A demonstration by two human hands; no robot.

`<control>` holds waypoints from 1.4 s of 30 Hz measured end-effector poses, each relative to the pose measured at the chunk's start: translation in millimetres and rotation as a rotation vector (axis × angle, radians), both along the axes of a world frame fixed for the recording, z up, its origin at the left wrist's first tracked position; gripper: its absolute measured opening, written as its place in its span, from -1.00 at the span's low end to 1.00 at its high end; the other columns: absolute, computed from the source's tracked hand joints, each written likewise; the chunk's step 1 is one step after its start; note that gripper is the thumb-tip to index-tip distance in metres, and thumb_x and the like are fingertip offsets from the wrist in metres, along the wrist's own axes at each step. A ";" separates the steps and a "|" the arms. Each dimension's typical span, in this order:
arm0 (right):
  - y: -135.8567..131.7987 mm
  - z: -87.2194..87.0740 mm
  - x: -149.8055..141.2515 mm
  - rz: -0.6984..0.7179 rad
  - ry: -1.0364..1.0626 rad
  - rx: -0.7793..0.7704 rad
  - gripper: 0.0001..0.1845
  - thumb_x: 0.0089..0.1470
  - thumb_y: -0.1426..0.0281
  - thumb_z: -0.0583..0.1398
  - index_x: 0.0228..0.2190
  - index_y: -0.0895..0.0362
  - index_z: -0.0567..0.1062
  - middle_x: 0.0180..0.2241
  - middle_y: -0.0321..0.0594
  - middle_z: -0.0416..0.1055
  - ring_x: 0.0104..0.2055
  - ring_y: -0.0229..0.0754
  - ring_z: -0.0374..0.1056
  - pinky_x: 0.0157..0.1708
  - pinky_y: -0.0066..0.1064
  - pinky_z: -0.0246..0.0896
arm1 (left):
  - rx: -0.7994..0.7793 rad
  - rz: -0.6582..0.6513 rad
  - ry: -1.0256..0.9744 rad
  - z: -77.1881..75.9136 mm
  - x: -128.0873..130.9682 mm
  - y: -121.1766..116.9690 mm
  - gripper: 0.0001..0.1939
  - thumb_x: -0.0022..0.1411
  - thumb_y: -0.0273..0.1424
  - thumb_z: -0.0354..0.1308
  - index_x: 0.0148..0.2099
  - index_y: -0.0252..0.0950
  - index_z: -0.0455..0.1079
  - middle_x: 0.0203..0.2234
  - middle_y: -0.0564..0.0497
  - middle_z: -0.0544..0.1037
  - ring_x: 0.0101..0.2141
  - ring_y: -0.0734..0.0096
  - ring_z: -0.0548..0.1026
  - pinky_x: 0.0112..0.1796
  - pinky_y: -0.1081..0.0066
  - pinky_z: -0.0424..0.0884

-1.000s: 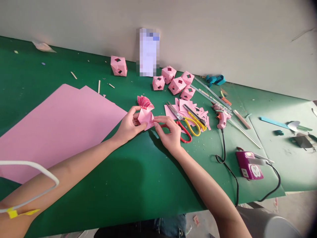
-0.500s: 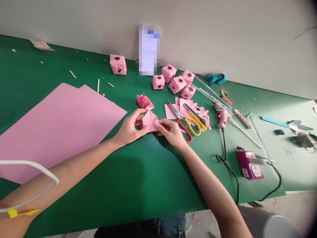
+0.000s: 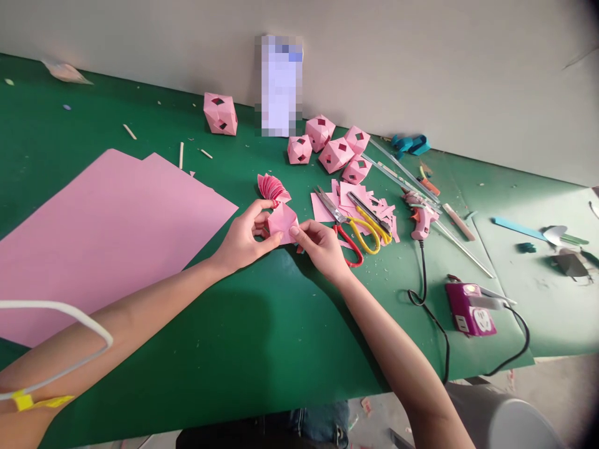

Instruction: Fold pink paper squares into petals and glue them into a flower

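Note:
Between my two hands is a small piece of folded pink paper (image 3: 282, 222), with crease lines across its face. My left hand (image 3: 246, 236) grips its left side, thumb at the lower edge and fingers curled behind. My right hand (image 3: 322, 245) pinches its lower right corner between thumb and fingers. Just beyond the left fingertips lies a fanned stack of folded pink paper pieces (image 3: 273, 188). To the right of my right hand, scissors (image 3: 344, 218) with red and yellow handles rest on pink paper scraps (image 3: 322, 209), beside a yellow cutter (image 3: 372, 218).
Large pink sheets (image 3: 116, 231) cover the left of the green table (image 3: 210, 368). Several pink paper polyhedra (image 3: 336, 156) stand at the back, near a blurred upright panel (image 3: 281, 87). A pink glue gun (image 3: 423, 218) and purple power socket (image 3: 470, 308) with cords lie right.
The view has shifted slightly, so the things at the back appear a little higher. Both hands keep their hold on the folded paper, with hardly any movement.

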State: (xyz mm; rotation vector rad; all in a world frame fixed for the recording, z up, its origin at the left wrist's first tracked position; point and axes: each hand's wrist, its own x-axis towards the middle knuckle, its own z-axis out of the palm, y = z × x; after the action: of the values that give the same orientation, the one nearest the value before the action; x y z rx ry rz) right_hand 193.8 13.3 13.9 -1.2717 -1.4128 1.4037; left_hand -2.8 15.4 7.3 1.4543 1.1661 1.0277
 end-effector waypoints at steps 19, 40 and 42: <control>-1.3 -7.5 -5.9 -0.019 -0.047 0.056 -0.29 0.03 -0.36 0.30 -0.44 0.05 0.44 -0.48 -0.33 0.35 -0.46 -0.24 0.24 -0.45 -0.37 0.28 | -0.063 -0.012 -0.100 -1.9 1.1 2.3 -0.41 0.10 -0.25 0.44 0.12 -0.20 0.32 -0.14 -0.06 0.71 -0.20 0.19 0.69 -0.09 0.20 0.63; 1.8 -8.3 -6.6 -0.065 0.020 0.102 -0.47 0.15 -0.15 0.32 -0.42 0.06 0.45 -0.51 -0.39 0.30 -0.49 -0.29 0.22 -0.56 -0.47 0.28 | -0.054 -0.147 -0.045 3.7 -2.9 5.4 -0.45 0.11 -0.39 0.34 0.17 -0.21 0.38 -0.37 0.11 0.47 -0.42 0.41 0.43 -0.33 0.38 0.43; 2.0 -9.6 -7.6 -0.069 0.010 0.089 -0.45 0.15 -0.17 0.31 -0.41 0.06 0.46 -0.52 -0.38 0.30 -0.51 -0.30 0.22 -0.60 -0.48 0.27 | -0.061 -0.134 -0.056 2.7 -3.1 5.8 -0.45 0.12 -0.38 0.34 0.17 -0.21 0.38 -0.35 0.09 0.48 -0.42 0.41 0.43 -0.34 0.37 0.43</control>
State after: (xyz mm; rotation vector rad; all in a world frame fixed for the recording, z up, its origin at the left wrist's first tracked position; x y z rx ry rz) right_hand 186.2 15.3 4.3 -1.2427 -1.3958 1.2861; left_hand -5.8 21.2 10.0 1.4269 1.0372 0.9266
